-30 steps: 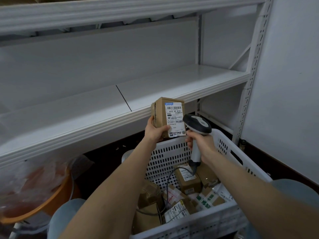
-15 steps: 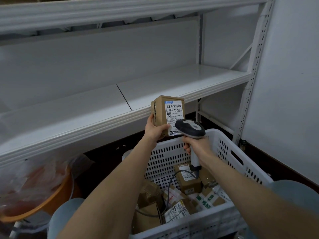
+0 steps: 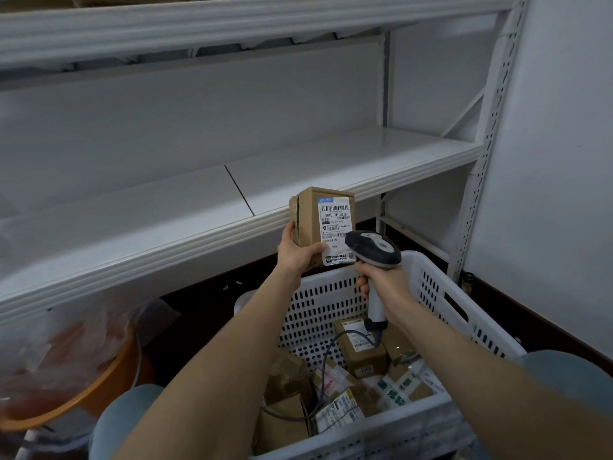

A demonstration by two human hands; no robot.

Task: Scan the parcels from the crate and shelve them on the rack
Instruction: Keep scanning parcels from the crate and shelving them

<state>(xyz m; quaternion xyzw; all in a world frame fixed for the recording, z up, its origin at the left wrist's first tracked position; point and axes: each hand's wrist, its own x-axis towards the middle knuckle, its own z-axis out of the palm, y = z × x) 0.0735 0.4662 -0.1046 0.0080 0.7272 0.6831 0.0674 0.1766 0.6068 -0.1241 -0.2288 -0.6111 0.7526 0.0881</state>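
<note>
My left hand (image 3: 297, 252) grips a small brown cardboard parcel (image 3: 310, 224) from below, upright, its white barcode label facing me, just in front of the shelf edge. My right hand (image 3: 386, 287) holds a grey and white barcode scanner (image 3: 373, 249) by its handle; the scanner head overlaps the parcel's lower right corner. The scanner's cable drops into the white perforated crate (image 3: 457, 303) beneath, where several taped and labelled parcels (image 3: 360, 350) lie. The white rack shelf (image 3: 348, 161) runs behind the parcel.
An orange bowl under a clear plastic bag (image 3: 63, 370) sits low at the left, beneath the shelf. A white wall (image 3: 557, 161) stands to the right of the rack's perforated upright (image 3: 481, 161). Another shelf (image 3: 232, 24) runs overhead. My knees show at the bottom.
My right hand has brought the scanner left and up toward the parcel's label, so its head now covers the label's corner. The left hand holds the parcel nearly still.
</note>
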